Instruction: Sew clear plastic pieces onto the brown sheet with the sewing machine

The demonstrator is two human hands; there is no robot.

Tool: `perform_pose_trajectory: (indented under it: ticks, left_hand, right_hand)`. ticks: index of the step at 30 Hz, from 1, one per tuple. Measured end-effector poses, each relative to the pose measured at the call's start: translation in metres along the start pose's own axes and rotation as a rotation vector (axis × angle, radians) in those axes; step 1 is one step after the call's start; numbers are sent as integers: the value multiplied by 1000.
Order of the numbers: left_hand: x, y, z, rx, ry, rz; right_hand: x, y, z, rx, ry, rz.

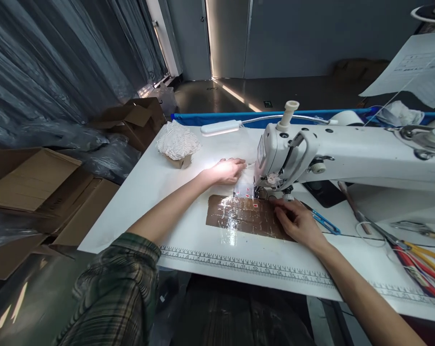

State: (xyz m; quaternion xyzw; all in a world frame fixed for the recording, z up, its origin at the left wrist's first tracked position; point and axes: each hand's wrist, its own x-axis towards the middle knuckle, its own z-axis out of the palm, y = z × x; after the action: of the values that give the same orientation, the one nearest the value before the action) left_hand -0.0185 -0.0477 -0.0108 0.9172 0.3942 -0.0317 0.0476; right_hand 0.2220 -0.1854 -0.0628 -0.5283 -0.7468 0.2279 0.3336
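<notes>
Plaid sleeve point(127, 283) nearest, left hand point(227, 171) lies flat, right hand point(297, 222) half-curls at brown sheet point(235, 216), hold unclear; red-dotted piece point(243, 190) at machine point(269, 149) looks part-done, finish pending.

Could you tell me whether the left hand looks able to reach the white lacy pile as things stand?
Probably yes: the white lacy pile sits near the left hand, and only bare tabletop shows between them.
</notes>
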Motion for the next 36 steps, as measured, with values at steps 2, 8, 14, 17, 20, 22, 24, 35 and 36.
perform_pose_trajectory:
  ticks: [2, 8, 14, 17, 20, 22, 24, 35, 36]
  left_hand:
    - [10, -7, -6, -76, -5, 17]
    - [29, -16, -8, -204, 68, 30]
    - [4, -37, -8, -365, 321, 78]
    - [-42, -52, -16, -331, 366, -24]
    - [-98, -60, -24, -314, 387, -188]
    - [-131, -58, -26, -342, 338, -280]
    - [-157, -51, -21, -392, 286, -328]
    - [-187, -20, 13, -454, 397, -299]
    - [-186, -19, 11, -473, 438, -298]
  right_hand:
    - [0, -1, 0, 14, 0, -16]
    - [0, -1, -1, 16, -23, -37]
    - [-5, 6, 0, -24, -55, -83]
    - [-9, 15, 4, -74, -65, -126]
    - [-12, 23, 8, -115, -82, -176]
    - [-12, 26, 10, -136, -91, -199]
    - [-12, 26, 11, -145, -92, -213]
    - [-8, 24, 13, -140, -52, -230]
    - [-8, 23, 13, -134, -49, -232]
